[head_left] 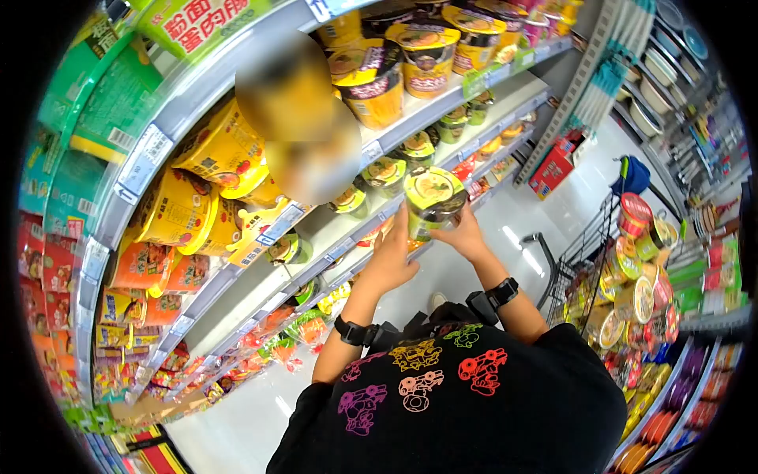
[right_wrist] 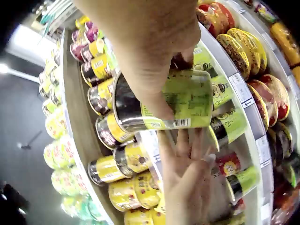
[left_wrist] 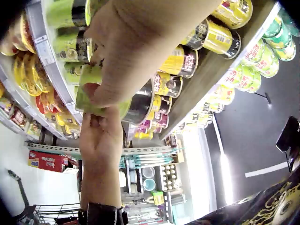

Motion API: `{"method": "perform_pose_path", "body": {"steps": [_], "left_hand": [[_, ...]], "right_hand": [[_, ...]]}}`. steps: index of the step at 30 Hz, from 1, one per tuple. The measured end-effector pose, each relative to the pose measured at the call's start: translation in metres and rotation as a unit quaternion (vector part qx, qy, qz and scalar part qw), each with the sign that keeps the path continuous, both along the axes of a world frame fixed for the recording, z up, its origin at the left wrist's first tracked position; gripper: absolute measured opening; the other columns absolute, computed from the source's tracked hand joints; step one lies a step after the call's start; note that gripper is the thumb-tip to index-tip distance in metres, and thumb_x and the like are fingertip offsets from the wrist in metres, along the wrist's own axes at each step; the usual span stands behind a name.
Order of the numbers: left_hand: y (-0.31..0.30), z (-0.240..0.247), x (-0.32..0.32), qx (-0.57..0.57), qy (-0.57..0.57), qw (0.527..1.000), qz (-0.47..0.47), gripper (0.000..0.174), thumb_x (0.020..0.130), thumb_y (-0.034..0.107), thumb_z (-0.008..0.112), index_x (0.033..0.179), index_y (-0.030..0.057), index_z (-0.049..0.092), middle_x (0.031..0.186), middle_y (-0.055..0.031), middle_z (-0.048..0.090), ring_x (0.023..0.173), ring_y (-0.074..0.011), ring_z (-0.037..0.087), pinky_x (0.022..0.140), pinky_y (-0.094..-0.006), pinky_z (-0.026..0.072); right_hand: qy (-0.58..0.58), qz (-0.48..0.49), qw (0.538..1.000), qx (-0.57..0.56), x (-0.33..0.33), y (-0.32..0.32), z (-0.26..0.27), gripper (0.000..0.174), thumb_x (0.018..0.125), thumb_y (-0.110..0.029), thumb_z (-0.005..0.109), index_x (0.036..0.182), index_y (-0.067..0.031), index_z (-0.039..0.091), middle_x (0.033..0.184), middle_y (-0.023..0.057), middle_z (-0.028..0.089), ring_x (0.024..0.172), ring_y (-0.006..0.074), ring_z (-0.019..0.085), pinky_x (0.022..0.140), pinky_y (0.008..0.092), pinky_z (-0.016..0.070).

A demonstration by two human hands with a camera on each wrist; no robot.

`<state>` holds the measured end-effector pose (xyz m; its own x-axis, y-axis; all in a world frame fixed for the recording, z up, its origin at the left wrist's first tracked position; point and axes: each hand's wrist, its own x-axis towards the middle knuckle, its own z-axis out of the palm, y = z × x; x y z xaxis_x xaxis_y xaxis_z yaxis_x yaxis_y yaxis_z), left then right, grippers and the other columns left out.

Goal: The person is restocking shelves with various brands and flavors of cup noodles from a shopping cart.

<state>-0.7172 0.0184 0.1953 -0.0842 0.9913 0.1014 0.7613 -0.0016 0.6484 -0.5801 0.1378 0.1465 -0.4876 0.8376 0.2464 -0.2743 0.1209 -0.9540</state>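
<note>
A green and black instant noodle cup [head_left: 436, 192] with a yellow-rimmed lid is held between both hands in front of the shelf. My left hand [head_left: 392, 257] holds it from the left side, and my right hand [head_left: 464, 235] grips it from the right. In the right wrist view the cup [right_wrist: 190, 96] lies sideways in the picture, a barcode showing, with the right thumb across its wall. Fingers of the left hand [right_wrist: 185, 173] reach its lower side there. The left wrist view has the left hand [left_wrist: 133, 56] over the cup, hiding part of it.
Similar green cups [head_left: 384, 175] stand on the shelf just behind the held one. Yellow noodle tubs [head_left: 430, 59] fill the shelf above. A shopping cart [head_left: 584, 261] piled with noodle cups stands at the right, and a red box [head_left: 553, 167] sits beyond the shelf end.
</note>
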Motion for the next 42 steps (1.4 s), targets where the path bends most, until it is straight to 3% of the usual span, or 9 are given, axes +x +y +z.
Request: {"method": "perform_pose_path", "body": {"steps": [2,5,6,12,27,28,33,36,42], "left_hand": [[0.007,-0.011,-0.009,-0.035,-0.073,0.996,0.039,0.095,0.067,0.009,0.063,0.139,-0.0040,0.002,0.132,-0.0289,0.034,0.125,-0.0389,0.034,0.103,-0.0396,0.0295],[0.011,-0.013,-0.022,-0.032,-0.087,0.993,0.079,0.089,0.066,0.007,0.064,0.136,-0.0052,0.010,0.128,-0.0284,0.039,0.122,-0.0389,0.037,0.100,-0.0387,0.0330],[0.009,-0.022,-0.023,0.017,-0.118,0.983,0.138,0.069,0.063,0.008,0.064,0.124,-0.0043,0.032,0.114,-0.0287,0.046,0.109,-0.0416,0.047,0.090,-0.0440,0.0394],[0.002,-0.022,-0.041,0.050,-0.116,0.974,0.191,0.086,0.065,0.006,0.063,0.135,-0.0057,0.015,0.132,-0.0289,0.033,0.124,-0.0387,0.035,0.103,-0.0378,0.0295],[-0.008,-0.062,-0.097,0.087,-0.163,0.957,0.223,0.090,0.069,0.004,0.061,0.137,-0.0076,0.003,0.142,-0.0279,0.014,0.134,-0.0347,0.017,0.108,-0.0356,0.0172],[-0.005,-0.071,-0.095,0.119,-0.139,0.943,0.277,0.088,0.070,0.004,0.061,0.137,-0.0071,0.004,0.141,-0.0271,0.014,0.133,-0.0356,0.018,0.108,-0.0365,0.0175],[0.008,-0.084,-0.060,0.254,-0.113,0.836,0.473,0.076,0.073,0.005,0.058,0.135,-0.0045,0.015,0.134,-0.0230,0.019,0.123,-0.0363,0.025,0.106,-0.0399,0.0211],[0.018,-0.110,-0.036,0.244,-0.250,0.788,0.506,0.065,0.076,0.006,0.052,0.132,-0.0054,0.022,0.126,-0.0227,0.026,0.115,-0.0316,0.034,0.100,-0.0380,0.0282],[0.059,-0.183,0.037,0.045,-0.475,0.797,0.371,0.053,0.078,0.010,0.050,0.125,-0.0054,0.033,0.112,-0.0130,0.040,0.096,-0.0221,0.045,0.084,-0.0324,0.0389]], "right_hand": [[-0.086,-0.003,0.994,0.072,-0.021,0.008,0.000,0.079,0.063,-0.012,0.076,0.128,0.0007,0.033,0.116,0.0158,0.053,0.109,0.0257,0.052,0.093,0.0346,0.0411],[-0.185,-0.007,0.967,0.176,-0.039,0.019,0.016,0.086,0.058,-0.016,0.080,0.129,0.0011,0.033,0.112,0.0208,0.054,0.107,0.0315,0.053,0.089,0.0366,0.0432],[-0.185,-0.003,0.963,0.194,-0.048,0.019,0.021,0.086,0.058,-0.016,0.080,0.129,0.0008,0.033,0.112,0.0206,0.054,0.106,0.0318,0.053,0.089,0.0368,0.0433],[-0.155,0.082,0.965,0.195,-0.089,0.023,0.026,0.085,0.057,-0.017,0.080,0.127,0.0015,0.035,0.112,0.0212,0.055,0.106,0.0332,0.054,0.088,0.0372,0.0442],[-0.141,0.084,0.961,0.222,-0.172,0.029,-0.012,0.064,0.060,-0.022,0.078,0.109,0.0028,0.045,0.097,0.0222,0.057,0.092,0.0379,0.055,0.080,0.0428,0.0438],[-0.154,0.081,0.956,0.237,-0.172,0.029,-0.011,0.065,0.061,-0.021,0.077,0.111,0.0036,0.044,0.100,0.0234,0.056,0.096,0.0383,0.054,0.082,0.0425,0.0431],[-0.168,0.029,0.938,0.301,-0.146,0.024,-0.019,0.076,0.066,-0.018,0.073,0.126,0.0061,0.033,0.120,0.0282,0.048,0.115,0.0387,0.045,0.097,0.0398,0.0371],[-0.126,-0.002,0.970,0.210,-0.098,0.013,-0.019,0.073,0.071,-0.012,0.066,0.133,0.0007,0.028,0.127,0.0247,0.045,0.120,0.0353,0.043,0.101,0.0374,0.0334],[-0.149,-0.235,0.956,0.093,0.038,-0.022,-0.047,0.059,0.076,-0.005,0.058,0.131,-0.0030,0.034,0.123,0.0190,0.050,0.116,0.0325,0.047,0.098,0.0366,0.0369]]}}
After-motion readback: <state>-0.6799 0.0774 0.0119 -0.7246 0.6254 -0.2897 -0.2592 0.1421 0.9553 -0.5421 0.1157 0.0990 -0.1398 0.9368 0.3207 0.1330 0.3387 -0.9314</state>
